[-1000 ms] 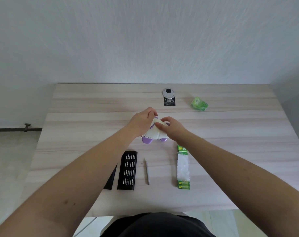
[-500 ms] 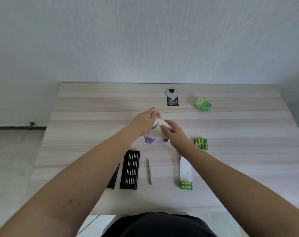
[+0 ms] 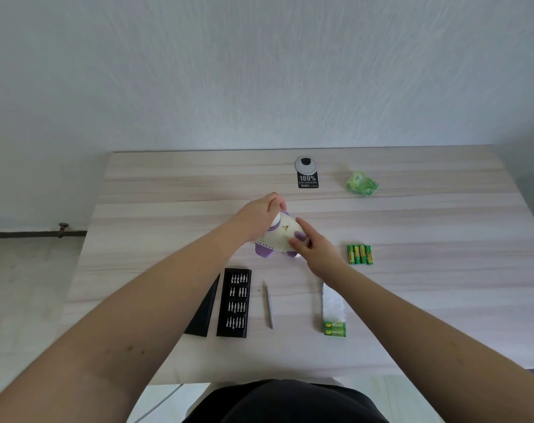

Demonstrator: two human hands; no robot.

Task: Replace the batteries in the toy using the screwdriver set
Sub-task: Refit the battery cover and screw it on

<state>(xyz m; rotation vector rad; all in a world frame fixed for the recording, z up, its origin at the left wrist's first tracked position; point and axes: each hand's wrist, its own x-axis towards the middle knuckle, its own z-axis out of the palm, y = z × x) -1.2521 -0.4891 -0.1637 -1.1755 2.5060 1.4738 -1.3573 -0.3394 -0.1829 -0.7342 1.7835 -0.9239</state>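
While the toy (image 3: 279, 239) is held just above the table (image 3: 168, 190) near its middle, it is gripped from both sides: the left hand (image 3: 256, 216) is curled over its far upper end, and the right hand (image 3: 310, 250) is wrapped round its near right side, fingertips pressed on the pale underside. Since a second ago, the right forearm has been drawn back toward 5 o'clock, so that four loose batteries (image 3: 360, 254), formerly hidden, are now seen lying side by side at 3 o'clock of the toy, well apart from it; the toy has also been tilted so that more of its underside is shown. From this it is judged that the cover is being located or worked on, and that the screwdriver is not yet taken up, since the driver handle (image 3: 269, 305) lies untouched at 6 o'clock, beside the open bit case (image 3: 234, 303). At 5 o'clock a torn battery pack (image 3: 334, 319) is laid, on which "GP" can be read twice. At 12 o'clock a black label (image 3: 308, 180) marked "100%" is seen below a grey cable port; its smaller line cannot be made out. At 1 o'clock a crumpled green wrapper (image 3: 362, 184) is left, its print illegible.
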